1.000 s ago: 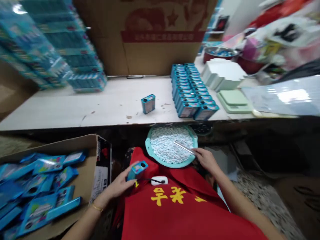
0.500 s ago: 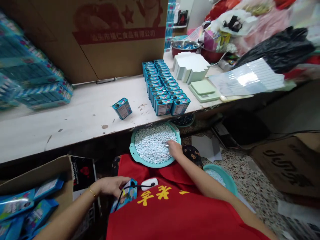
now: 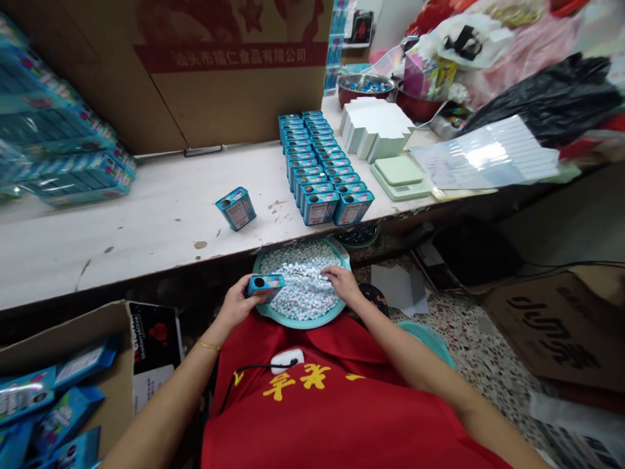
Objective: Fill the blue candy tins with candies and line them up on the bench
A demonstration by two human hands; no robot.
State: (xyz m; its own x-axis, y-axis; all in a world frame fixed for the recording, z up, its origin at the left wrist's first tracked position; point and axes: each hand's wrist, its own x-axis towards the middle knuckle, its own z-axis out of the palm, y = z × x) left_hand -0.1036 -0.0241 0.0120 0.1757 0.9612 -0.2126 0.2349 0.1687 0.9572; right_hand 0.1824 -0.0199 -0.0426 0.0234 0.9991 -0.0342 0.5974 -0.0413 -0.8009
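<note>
My left hand [image 3: 236,303] is closed around a small blue candy box [image 3: 266,284], tipped so that its top with a dark round spot faces up, over the left edge of a turquoise basin [image 3: 336,319]. Many small white round candies [image 3: 303,286] fill the basin, which rests on my lap over a red apron. My right hand [image 3: 342,284] is at the basin's right side, fingers pinched together among the candies. What they hold, if anything, is too small to make out.
On the white table [image 3: 161,215] ahead stand a single blue box [image 3: 236,208], two rows of blue boxes [image 3: 319,203], a pale green scale [image 3: 400,176] and a stack of white card [image 3: 378,130]. A carton [image 3: 120,365] of blue boxes sits at lower left.
My left hand has come up and right from beside my lap, carrying the blue candy box to the basin. My right hand stays in the candies; the silvery thing at its fingers no longer shows.
</note>
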